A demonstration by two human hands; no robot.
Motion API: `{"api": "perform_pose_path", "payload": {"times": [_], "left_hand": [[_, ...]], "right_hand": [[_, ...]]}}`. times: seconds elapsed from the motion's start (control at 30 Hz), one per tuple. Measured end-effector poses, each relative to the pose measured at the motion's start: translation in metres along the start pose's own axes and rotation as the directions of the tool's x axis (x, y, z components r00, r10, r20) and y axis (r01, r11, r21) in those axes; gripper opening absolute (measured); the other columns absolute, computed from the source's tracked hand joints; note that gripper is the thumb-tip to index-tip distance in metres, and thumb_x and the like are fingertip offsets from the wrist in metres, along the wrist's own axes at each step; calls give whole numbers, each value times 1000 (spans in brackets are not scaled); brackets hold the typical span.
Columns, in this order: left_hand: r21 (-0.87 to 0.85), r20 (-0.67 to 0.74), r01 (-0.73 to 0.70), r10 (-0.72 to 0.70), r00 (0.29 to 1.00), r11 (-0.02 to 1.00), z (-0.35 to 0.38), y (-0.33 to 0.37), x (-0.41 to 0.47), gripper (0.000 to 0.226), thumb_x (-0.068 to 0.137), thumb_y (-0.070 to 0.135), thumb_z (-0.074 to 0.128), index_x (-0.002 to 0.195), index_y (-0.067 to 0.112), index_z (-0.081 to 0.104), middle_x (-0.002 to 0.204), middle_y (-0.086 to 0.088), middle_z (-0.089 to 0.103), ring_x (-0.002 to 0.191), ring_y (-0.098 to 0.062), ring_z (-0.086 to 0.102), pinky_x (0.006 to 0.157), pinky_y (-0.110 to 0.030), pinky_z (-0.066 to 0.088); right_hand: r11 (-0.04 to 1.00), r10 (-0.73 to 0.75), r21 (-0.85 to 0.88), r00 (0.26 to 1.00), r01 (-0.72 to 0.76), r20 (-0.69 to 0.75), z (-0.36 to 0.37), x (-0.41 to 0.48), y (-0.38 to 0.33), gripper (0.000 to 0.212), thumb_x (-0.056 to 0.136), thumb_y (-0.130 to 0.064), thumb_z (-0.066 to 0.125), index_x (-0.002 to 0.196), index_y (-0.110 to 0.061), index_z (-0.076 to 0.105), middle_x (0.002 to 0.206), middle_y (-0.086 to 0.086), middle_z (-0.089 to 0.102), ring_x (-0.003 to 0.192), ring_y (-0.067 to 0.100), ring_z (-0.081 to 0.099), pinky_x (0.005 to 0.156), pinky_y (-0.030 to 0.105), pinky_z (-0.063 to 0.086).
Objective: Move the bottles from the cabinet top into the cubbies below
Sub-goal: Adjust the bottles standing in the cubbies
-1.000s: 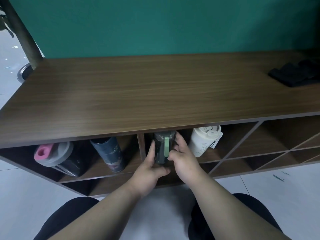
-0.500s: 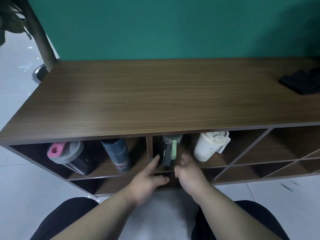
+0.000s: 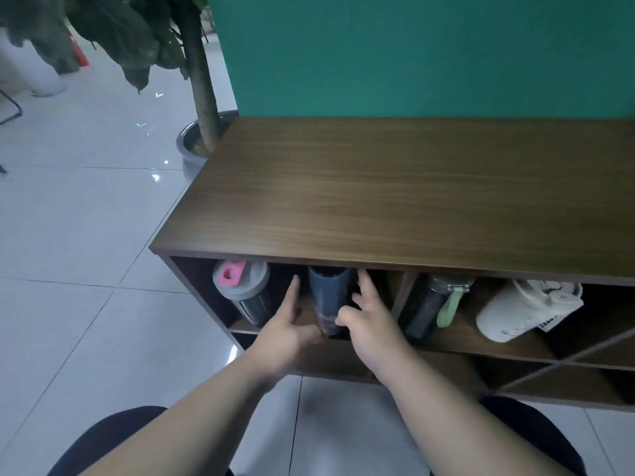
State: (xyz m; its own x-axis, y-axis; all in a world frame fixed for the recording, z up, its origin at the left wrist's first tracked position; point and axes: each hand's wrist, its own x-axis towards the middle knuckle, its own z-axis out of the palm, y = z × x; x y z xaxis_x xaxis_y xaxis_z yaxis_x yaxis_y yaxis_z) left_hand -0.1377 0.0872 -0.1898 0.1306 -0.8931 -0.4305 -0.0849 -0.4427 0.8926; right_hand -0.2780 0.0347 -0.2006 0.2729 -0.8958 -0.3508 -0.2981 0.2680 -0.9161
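Note:
A dark blue bottle (image 3: pixel 330 297) stands in the left cubby of the wooden cabinet (image 3: pixel 395 207). My left hand (image 3: pixel 290 329) is at its left side and my right hand (image 3: pixel 369 321) at its right, fingers spread on both sides of it, thumbs near its base. Whether they touch it I cannot tell. A shaker with a grey lid and pink cap (image 3: pixel 242 290) leans in the same cubby to the left. In the adjoining cubby stand a dark bottle with a green strap (image 3: pixel 433 309) and a white tumbler (image 3: pixel 522 310), tilted.
A potted tree (image 3: pixel 201 97) stands in a grey pot at the cabinet's far left corner. Diagonal dividers (image 3: pixel 567 359) form lower cubbies on the right. White tiled floor (image 3: pixel 86 252) lies to the left. My dark-trousered knees (image 3: pixel 113 441) are below.
Both hands let go of the green-strapped bottle and moved left to the dark blue bottle. The view has swung left, so the black item on the cabinet top is out of frame.

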Motion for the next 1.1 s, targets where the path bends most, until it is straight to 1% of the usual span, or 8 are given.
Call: {"api": "perform_pose_path", "payload": {"times": [0.07,0.27,0.43,0.6,0.73,0.87,0.97,1.1], "left_hand": [[-26,40,-18,19,999,1000,1,-2,4,106,82,-3,68,161,32,6,78,54,64,79,34,57,71,-1,47],[-51,113,-99,104,988,994,6,-5,9,99,86,-20,59,157,35,17,135,24,63,115,12,63,92,-11,52],[-50,104,-122,127,986,991,8,-12,17,105,81,-11,68,159,35,15,130,26,67,125,1,61,112,-30,47],[-56,87,-68,73,994,996,10,-14,16,109,72,-1,71,157,36,14,113,38,70,113,8,66,104,-27,51],[42,63,57,-60,996,997,1,-15,1,116,63,19,75,159,36,11,129,25,65,120,1,61,103,-23,47],[99,-67,199,-193,979,975,-33,-16,-21,97,63,32,66,153,31,32,143,5,53,120,-14,53,98,-29,43],[36,-214,188,-176,961,981,-66,-21,-30,41,71,25,67,105,43,53,105,19,65,92,2,58,82,-22,48],[-46,-265,75,-85,961,996,-92,-23,-33,48,67,17,65,100,50,50,99,34,59,74,28,58,71,-11,43]], "right_hand": [[1000,6,19,1000,-6,14,9,4,3,113,53,-31,56,158,-49,20,158,-12,44,139,13,46,115,41,39],[999,16,36,999,-15,-42,19,12,15,107,50,-34,53,152,-54,27,148,-12,55,132,11,54,111,46,47],[996,27,86,999,-24,-32,17,14,18,104,52,-26,55,152,-49,34,137,-13,64,124,7,61,108,44,50],[995,37,95,999,-36,-15,11,12,11,82,69,-9,54,141,-49,43,116,-41,61,105,-22,58,97,15,44],[976,209,-65,978,-208,-3,9,4,16,81,73,-22,59,152,-27,42,136,-11,52,126,17,53,108,35,39],[924,358,-206,920,-323,159,27,-11,17,66,83,-21,64,147,-16,51,133,4,61,122,22,56,108,35,41],[957,280,-147,932,-251,230,54,-11,9,73,92,-7,59,159,-17,32,152,5,49,136,18,47,107,25,32],[988,152,-59,967,-143,203,85,2,-10,85,90,-8,57,163,-29,19,166,6,32,151,17,33,111,26,26]]}}
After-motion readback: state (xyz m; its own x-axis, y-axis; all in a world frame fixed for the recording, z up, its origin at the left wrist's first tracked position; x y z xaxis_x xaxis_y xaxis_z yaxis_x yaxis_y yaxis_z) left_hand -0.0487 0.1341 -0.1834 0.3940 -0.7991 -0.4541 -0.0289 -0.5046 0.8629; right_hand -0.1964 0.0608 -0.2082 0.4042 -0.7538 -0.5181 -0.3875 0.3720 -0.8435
